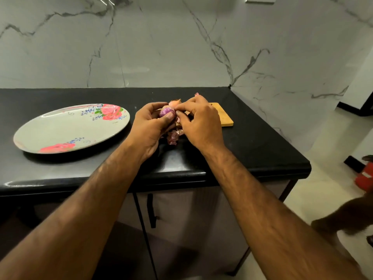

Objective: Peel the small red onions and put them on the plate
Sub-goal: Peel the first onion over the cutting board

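Left hand gripping onion, peels, board

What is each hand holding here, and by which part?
The left hand grips a small red onion around its body; the right hand pinches its skin.

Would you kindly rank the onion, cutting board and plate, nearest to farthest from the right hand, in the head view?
1. Onion: pinched by fingers of the right hand.
2. Cutting board: just behind that hand, rightward.
3. Plate: far left, beyond the left hand.
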